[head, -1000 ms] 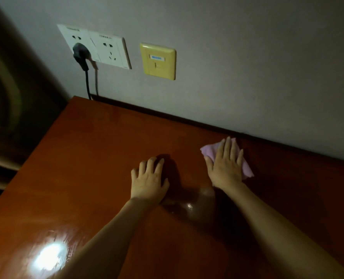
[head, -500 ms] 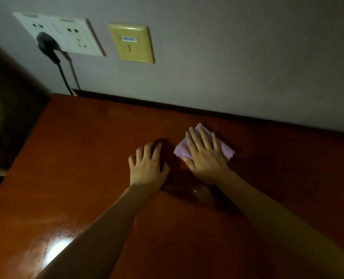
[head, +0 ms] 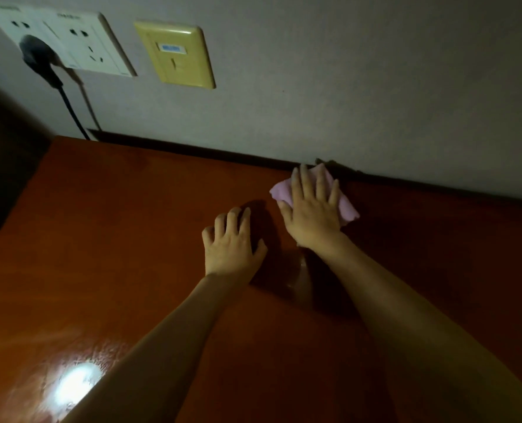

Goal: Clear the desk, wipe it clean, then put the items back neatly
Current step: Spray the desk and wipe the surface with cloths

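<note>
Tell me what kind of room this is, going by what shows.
Probably a bedroom, dorm or small office: a glossy reddish-brown wooden desk stands against a plain wall with a white power socket, a black plug in it, and a yellowed data wall plate.

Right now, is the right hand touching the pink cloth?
Touching. The head view shows the right hand lying flat on the pink cloth, fingers straight, pressing it on the desk.
</note>
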Motion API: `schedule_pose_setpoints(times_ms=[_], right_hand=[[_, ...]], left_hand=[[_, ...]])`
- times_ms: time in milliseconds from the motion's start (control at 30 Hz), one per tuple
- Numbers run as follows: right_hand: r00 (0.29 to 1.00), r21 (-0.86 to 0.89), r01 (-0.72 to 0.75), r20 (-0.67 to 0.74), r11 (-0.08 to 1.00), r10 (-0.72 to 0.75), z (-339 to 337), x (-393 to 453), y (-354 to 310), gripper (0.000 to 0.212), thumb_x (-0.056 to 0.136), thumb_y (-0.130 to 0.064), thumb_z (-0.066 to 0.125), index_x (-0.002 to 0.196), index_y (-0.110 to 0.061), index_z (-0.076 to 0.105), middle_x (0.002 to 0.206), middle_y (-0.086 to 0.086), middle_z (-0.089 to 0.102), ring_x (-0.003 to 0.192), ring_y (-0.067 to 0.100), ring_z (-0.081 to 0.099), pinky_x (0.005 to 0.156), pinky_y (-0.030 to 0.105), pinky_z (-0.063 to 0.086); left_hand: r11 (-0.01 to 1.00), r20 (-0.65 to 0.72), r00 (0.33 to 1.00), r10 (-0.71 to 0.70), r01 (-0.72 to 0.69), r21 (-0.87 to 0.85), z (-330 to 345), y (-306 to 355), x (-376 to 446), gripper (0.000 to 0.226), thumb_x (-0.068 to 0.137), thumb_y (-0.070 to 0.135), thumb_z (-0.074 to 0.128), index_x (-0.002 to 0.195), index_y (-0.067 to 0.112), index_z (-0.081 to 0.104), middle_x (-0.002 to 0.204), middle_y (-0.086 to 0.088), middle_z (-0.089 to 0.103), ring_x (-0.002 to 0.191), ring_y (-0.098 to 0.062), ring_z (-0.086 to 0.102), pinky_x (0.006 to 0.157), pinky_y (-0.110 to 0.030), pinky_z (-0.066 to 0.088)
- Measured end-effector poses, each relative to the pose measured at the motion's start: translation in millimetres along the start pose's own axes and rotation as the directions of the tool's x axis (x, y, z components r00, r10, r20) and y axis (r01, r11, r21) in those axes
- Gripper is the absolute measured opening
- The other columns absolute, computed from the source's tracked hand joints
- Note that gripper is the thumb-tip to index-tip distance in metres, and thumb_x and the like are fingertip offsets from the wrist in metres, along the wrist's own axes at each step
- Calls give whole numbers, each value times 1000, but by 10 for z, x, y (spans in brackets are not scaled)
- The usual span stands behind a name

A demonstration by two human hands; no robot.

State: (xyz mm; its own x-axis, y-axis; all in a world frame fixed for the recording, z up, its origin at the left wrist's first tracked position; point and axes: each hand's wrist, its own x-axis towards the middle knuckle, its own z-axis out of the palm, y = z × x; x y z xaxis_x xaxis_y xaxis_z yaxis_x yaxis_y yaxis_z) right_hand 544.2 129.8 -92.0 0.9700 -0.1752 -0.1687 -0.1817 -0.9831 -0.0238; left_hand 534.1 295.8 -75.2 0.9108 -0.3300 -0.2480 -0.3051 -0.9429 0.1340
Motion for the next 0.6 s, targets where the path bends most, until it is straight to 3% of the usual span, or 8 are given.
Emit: schedule_pose_setpoints(times_ms=[67, 167, 267, 367, 433, 533, 600], right_hand=[[996, -6, 94, -4, 996, -94, 27, -106, 15, 67, 97, -48, 17, 152, -10, 6, 160, 11, 5, 146, 36, 0, 114, 55, 1], [990, -20, 137, -21, 990, -138, 111, -374, 161, 66, 93, -47, 25, 145, -8, 34, 152, 14, 31, 140, 37, 28, 109, 58, 24], [998, -37, 61, 27, 997, -60, 180, -603, 420, 65, 93, -49, 28, 140, -8, 42, 146, 20, 39, 137, 38, 34, 106, 57, 30], [991, -4, -123, 42, 992, 123, 155, -615, 604, 67, 92, -50, 27, 140, -5, 41, 142, 30, 40, 131, 45, 39, 102, 61, 33], [978, 28, -211, -4, 977, 211, 119, -499, 623, 69, 93, -51, 25, 145, -6, 32, 148, 32, 27, 136, 49, 27, 106, 63, 24], [959, 78, -280, 57, 957, 276, 29, -275, 495, 70, 97, -52, 23, 152, -13, 4, 158, 20, -4, 143, 44, -3, 113, 60, 1], [973, 99, -229, 41, 968, 226, 26, -222, 339, 69, 98, -50, 23, 152, -15, 1, 159, 14, -6, 144, 43, -4, 113, 60, -1]], left_hand=[[1000, 6, 1000, 2, -2, 16, 0, 10, 26, 68, 95, 51, 33, 151, 21, 9, 154, -1, 14, 140, -22, 14, 111, -42, 18], [1000, 5, 1000, 7, -7, 8, -10, 58, 67, 68, 95, 51, 33, 151, 22, 10, 153, 0, 14, 140, -22, 14, 111, -42, 17], [1000, 4, 1000, 22, -22, 1, -19, 95, 92, 68, 94, 52, 33, 151, 22, 10, 153, 1, 15, 139, -21, 14, 111, -42, 17], [1000, -4, 1000, 19, -19, 5, 0, 115, 77, 68, 95, 52, 32, 151, 22, 9, 153, 1, 14, 140, -22, 13, 111, -42, 16], [1000, -13, 1000, 11, -11, -7, 18, 131, 61, 68, 95, 51, 32, 151, 22, 9, 154, 1, 14, 141, -22, 12, 112, -42, 15], [1000, 2, 1000, 15, -15, -26, 27, 145, 35, 68, 95, 52, 32, 151, 22, 8, 155, 1, 11, 142, -23, 9, 113, -43, 13], [999, 10, 999, 35, -34, -8, 24, 127, 13, 68, 95, 52, 32, 151, 23, 8, 156, 0, 10, 142, -23, 10, 113, -43, 14]])
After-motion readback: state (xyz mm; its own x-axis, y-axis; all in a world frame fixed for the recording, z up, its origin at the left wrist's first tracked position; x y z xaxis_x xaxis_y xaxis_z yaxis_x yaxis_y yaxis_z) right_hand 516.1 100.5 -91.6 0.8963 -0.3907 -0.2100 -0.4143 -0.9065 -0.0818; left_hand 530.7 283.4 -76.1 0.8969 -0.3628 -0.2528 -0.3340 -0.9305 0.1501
